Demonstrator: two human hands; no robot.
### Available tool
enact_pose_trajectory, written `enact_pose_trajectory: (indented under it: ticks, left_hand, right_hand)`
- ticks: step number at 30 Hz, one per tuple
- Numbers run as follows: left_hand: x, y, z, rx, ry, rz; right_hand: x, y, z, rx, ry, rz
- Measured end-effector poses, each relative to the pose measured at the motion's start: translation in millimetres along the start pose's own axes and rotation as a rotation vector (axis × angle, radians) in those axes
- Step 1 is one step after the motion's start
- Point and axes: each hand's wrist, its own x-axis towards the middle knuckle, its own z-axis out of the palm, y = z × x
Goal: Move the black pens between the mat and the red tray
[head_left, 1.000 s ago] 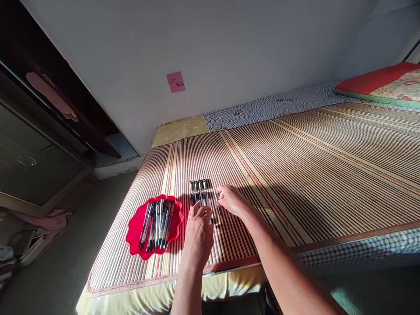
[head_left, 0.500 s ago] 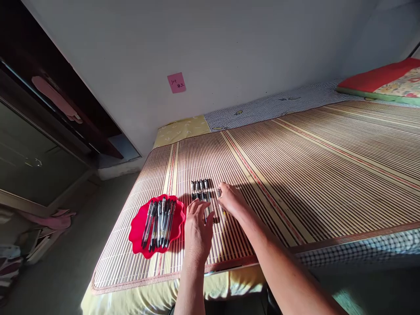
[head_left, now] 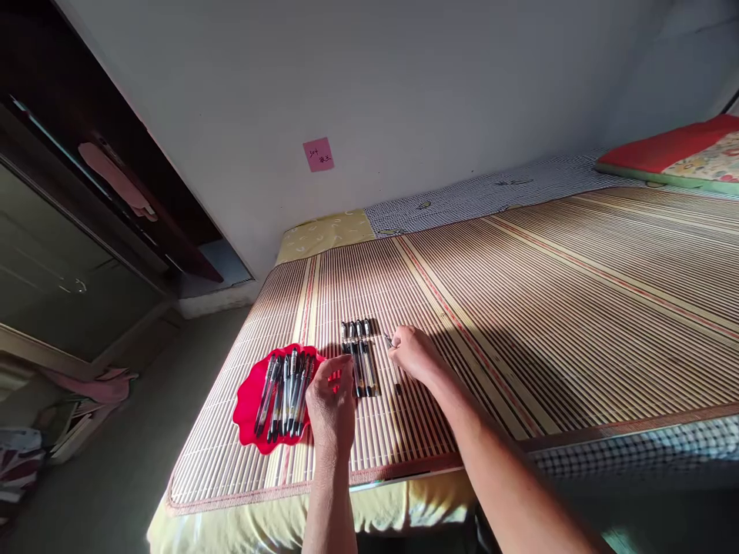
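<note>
My left hand is over the right rim of a scalloped red plate, beside the laid-out pens. Its thumb and fingers are curved with a gap between them, and I see nothing in it. Several black-and-clear pens lie on the plate. Right of it, several pen caps form a row, with uncapped pens lined up just below, partly hidden by my left hand. My right hand is closed at the right of this row, pinching a small dark and silvery piece that looks like a pen cap.
A striped bamboo mat covers the bed. A red and floral folded quilt lies at the far right. A pink note is stuck on the wall behind. The bed's front edge is close to my forearms.
My left hand has moved left from the pens to the plate's rim, uncovering more of the uncapped pens. My right hand stays right of the row, now showing more of the small piece.
</note>
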Motion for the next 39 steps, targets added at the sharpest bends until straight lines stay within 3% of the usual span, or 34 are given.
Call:
enact_pose_trajectory:
  ticks: [2,6,10,15,21,23,25,28,30,34,39]
  left_hand:
    - [0.8,-1.9,0.8,-0.069,0.005,-0.020]
    - [4.3,-11.0,3.5,-0.327,-0.019,-0.161]
    - [6.4,-18.2,6.3,-0.540,-0.011,-0.276]
    - [6.5,-17.2,6.5,-0.571,-0.018,-0.299]
    - [8.8,-15.0,4.0,-0.571,-0.081,-0.311]
    - [8.6,-14.5,4.6,-0.514,-0.080,-0.315]
    - [8.1,-14.2,5.3,-0.459,-0.068,-0.300]
    - [8.8,-15.0,4.8,-0.421,-0.081,-0.252]
    - [10.4,-16.5,3.1,-0.418,-0.089,-0.239]
    - [14.5,-20.8,-0.9,-0.424,-0.094,-0.247]
    - [15.5,-23.4,-5.4,-0.311,-0.134,-0.172]
  right_hand:
    - [0.7,0.3,0.2,0.184,-0.035,-0.079]
    - [0.1,-4.5,2.5,0.556,-0.258,-0.231]
    - [-0.8,-4.1,7.9,0.642,-0.412,-0.267]
    - [-3.3,-2.2,14.3,0.814,-0.591,-0.328]
    - [-10.8,-16.4,12.4,0.845,-0.635,-0.312]
    - [-11.5,-14.0,-0.1,0.782,-0.602,-0.320]
    - [-10.5,-2.4,-19.0,0.606,-0.474,-0.249]
    - [-6.6,27.0,-47.7,0.042,-0.124,0.068]
    - [-3.9,45.7,-59.5,-0.178,-0.029,0.181]
    - [-1.4,60.7,-61.3,-0.229,-0.009,0.211]
    - [-0.5,45.6,-41.4,-0.104,0.029,0.154]
